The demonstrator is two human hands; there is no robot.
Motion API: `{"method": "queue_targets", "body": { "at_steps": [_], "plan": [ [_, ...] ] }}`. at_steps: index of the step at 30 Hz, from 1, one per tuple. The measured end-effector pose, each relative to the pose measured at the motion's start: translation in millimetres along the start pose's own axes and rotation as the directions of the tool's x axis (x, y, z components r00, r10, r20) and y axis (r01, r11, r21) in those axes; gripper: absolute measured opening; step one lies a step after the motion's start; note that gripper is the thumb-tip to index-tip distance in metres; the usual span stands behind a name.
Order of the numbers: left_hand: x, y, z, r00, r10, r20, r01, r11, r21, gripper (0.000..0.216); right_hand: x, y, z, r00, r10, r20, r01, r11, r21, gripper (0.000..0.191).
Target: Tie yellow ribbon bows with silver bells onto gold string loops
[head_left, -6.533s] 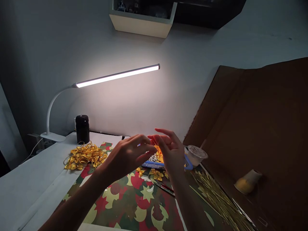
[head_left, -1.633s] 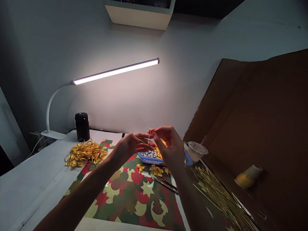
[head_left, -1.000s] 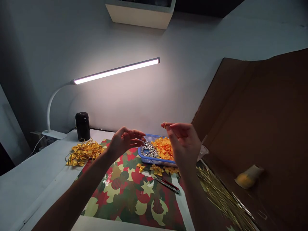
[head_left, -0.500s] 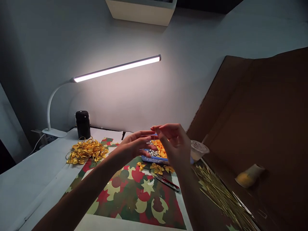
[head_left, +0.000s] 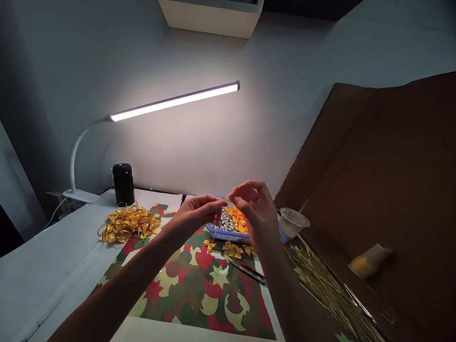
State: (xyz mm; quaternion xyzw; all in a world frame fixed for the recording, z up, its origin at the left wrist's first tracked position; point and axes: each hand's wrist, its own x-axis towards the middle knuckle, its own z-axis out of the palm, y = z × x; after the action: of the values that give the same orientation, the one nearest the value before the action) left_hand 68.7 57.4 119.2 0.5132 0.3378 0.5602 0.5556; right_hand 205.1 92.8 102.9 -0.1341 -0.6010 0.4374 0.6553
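My left hand (head_left: pixel 199 211) and my right hand (head_left: pixel 254 209) meet in the air above a blue tray (head_left: pixel 228 233). Their fingertips are pinched together on a small gold ribbon piece (head_left: pixel 229 198), too small to make out clearly. The tray holds silver beads (head_left: pixel 223 220) and orange ribbon bows (head_left: pixel 238 219). A few loose gold bows (head_left: pixel 231 248) lie on the table just in front of the tray, below my hands.
A pile of gold ribbon loops (head_left: pixel 126 223) lies at the left on patterned red, green and yellow paper (head_left: pixel 199 289). Small scissors (head_left: pixel 247 270), a bundle of gold sticks (head_left: pixel 327 292), a lidded cup (head_left: pixel 292 221), a black jar (head_left: pixel 123 183), a lit desk lamp (head_left: pixel 171 102) and cardboard (head_left: pixel 384 180) surround them.
A second ago my hands were spread apart with my right pinching a small gold piece. They have since closed together over the tray and both now pinch it.
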Motion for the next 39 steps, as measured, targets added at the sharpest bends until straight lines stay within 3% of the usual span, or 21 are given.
{"method": "queue_targets", "body": {
  "at_steps": [5, 8, 17, 25, 30, 34, 39],
  "plan": [
    [0.7, -1.2, 0.0, 0.999, -0.026, -0.025, 0.027, 0.999, 0.026, 0.023, 5.1, 0.6, -8.5, 0.998, 0.048, 0.029, -0.051, 0.989, 0.136, 0.019],
    [0.6, -2.3, -1.2, 1.000, -0.015, -0.019, 0.016, 0.999, 0.034, 0.020, 9.0, 0.4, -15.4, 0.999, 0.036, 0.037, -0.041, 0.990, 0.135, 0.021],
    [-1.4, -1.6, -2.7, 1.000, 0.018, 0.015, -0.019, 0.995, 0.094, 0.020, 5.4, -12.5, -14.3, 0.982, 0.071, 0.177, -0.033, 0.978, -0.205, 0.028],
    [0.8, -5.5, -5.7, 1.000, 0.015, 0.016, -0.017, 0.994, 0.104, 0.022, 7.7, -13.3, -19.4, 0.964, 0.164, 0.207, -0.164, 0.986, -0.015, 0.024],
    [-0.1, -1.7, -4.6, 0.999, 0.026, -0.021, -0.022, 0.989, 0.144, 0.022, 11.6, -16.1, -29.3, 0.987, 0.089, 0.135, -0.102, 0.990, 0.093, 0.027],
    [-4.8, 2.9, -2.2, 0.990, 0.137, -0.029, -0.120, 0.936, 0.331, 0.020, 11.5, -16.9, -32.2, 0.991, 0.093, 0.097, -0.078, 0.986, -0.149, 0.018],
    [-6.9, 2.0, -1.7, 0.980, 0.198, 0.027, -0.192, 0.896, 0.401, 0.019, 10.2, -18.3, -26.1, 0.942, 0.227, 0.249, -0.128, 0.925, -0.359, 0.017]
  ]
}}
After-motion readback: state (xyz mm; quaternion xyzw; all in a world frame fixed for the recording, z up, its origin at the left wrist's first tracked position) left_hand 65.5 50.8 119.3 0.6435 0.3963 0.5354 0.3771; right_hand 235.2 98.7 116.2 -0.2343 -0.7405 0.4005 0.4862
